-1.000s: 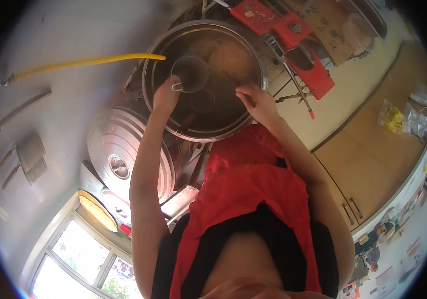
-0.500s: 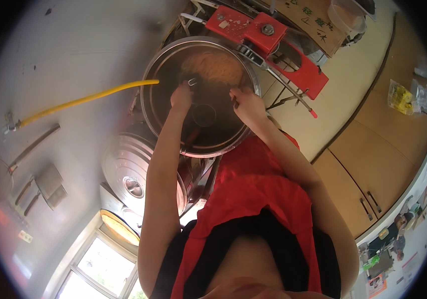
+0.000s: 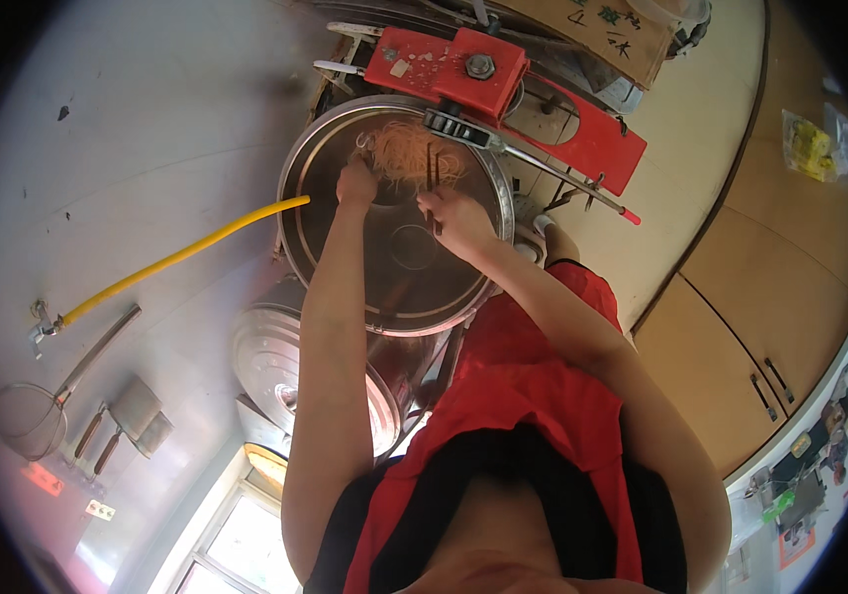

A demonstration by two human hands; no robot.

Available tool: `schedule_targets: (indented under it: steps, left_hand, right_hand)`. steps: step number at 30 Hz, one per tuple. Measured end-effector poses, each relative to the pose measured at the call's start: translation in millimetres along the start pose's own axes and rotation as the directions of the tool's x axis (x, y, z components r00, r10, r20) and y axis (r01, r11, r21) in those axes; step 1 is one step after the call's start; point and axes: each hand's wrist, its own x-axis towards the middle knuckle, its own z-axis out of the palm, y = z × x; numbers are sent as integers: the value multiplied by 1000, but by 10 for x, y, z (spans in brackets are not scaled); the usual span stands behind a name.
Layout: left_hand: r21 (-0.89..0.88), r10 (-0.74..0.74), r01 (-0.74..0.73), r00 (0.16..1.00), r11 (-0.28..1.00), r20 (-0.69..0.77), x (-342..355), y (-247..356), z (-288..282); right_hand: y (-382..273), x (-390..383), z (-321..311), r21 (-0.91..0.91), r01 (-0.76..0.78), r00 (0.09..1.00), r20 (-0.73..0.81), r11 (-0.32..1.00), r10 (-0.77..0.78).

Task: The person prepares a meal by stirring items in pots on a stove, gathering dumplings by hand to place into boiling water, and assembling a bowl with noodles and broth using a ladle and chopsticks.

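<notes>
Chopsticks in your closed right hand now reach noodles, upper middle, making them grippable. Left hand curled round hooked handle.

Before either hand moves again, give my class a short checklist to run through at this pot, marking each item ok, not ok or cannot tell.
1. Chopsticks held in the right hand: ok, pointing toward the noodles.
2. Noodles inside the pot: ok, gathered toward its far side.
3. Left hand grip secure: cannot tell; a metal hook shows just beyond it, but the grip is hidden.
4. Lid off the pot: ok, beside it at lower left.
5. Yellow hose clear of the pot: not ok; in this view its end overlaps the rim.
</notes>
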Motion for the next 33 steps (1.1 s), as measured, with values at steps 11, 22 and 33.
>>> schedule_targets:
  steps: [11, 22, 33]
  left_hand:
    - [-91, 137, -149, 983, 985, -126, -254, -26, 105]
    - [-24, 80, -83, 993, 996, -88, -135, -432, 100]
    - [43, 145, -142, 986, 989, -81, 170, -199, 22]
  right_hand:
    - [-256, -345, -493, 105, 252, 967, 13, 962, -254]
    - [-258, -192, -478, -49, -12, 1000, 25, 999, 13]
    - [-68, -2, -61, 171, 234, 964, 88, 957, -251]
